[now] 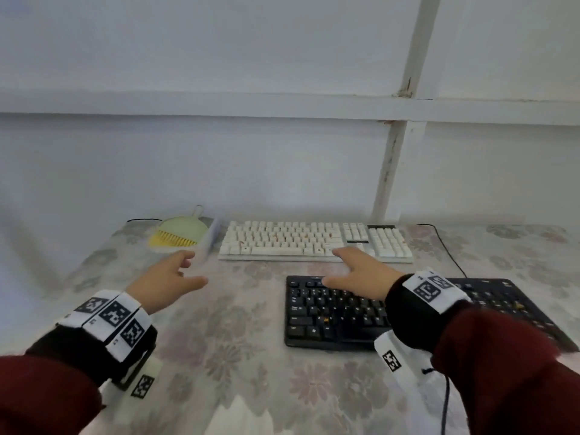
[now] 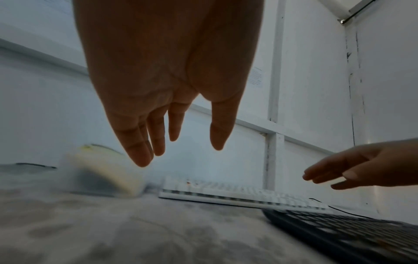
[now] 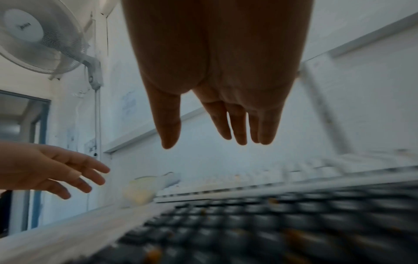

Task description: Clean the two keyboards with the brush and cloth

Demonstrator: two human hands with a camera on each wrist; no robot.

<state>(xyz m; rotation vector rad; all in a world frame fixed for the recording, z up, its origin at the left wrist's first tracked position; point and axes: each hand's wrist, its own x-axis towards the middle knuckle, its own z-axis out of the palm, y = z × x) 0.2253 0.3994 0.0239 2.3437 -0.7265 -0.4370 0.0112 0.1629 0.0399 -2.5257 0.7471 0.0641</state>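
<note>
A white keyboard (image 1: 314, 243) (image 2: 244, 196) (image 3: 260, 185) lies at the back of the table, with orange specks on its keys. In front of it on the right lies a black keyboard (image 1: 339, 312) (image 2: 353, 230) (image 3: 271, 223), also speckled. A pale green hand brush with yellow bristles (image 1: 179, 233) (image 2: 101, 171) (image 3: 144, 189) rests in a clear tray at the back left. My left hand (image 1: 169, 277) (image 2: 172, 141) hovers empty above the table, fingers straight, just short of the brush. My right hand (image 1: 354, 271) (image 3: 212, 141) hovers empty over the black keyboard's top edge. No cloth is visible.
The table (image 1: 219, 340) wears a flowered cover. A black cable (image 1: 445, 243) runs off behind the keyboards at right. A white wall with a frame (image 1: 398, 127) stands close behind. A wall fan (image 3: 34, 35) hangs high on the left.
</note>
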